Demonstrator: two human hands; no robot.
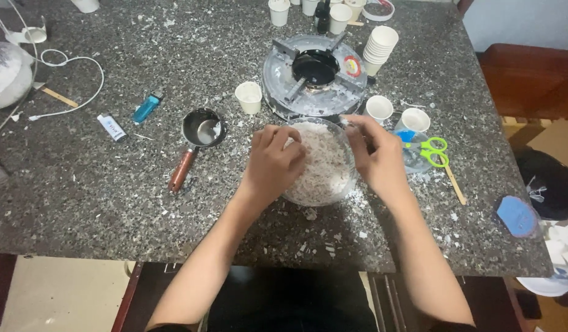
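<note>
A clear glass bowl heaped with white flakes sits on the speckled stone table in front of me. My left hand rests on the bowl's left rim with fingers curled into the flakes. My right hand grips the bowl's right rim. Just beyond the bowl stands a round grey burner with a black centre. White flakes lie scattered around the bowl.
A small black pan with a wooden handle lies left of the bowl, with two lighters further left. Small white cups and a stack of cups ring the burner. Green scissors and a wooden stick lie at right.
</note>
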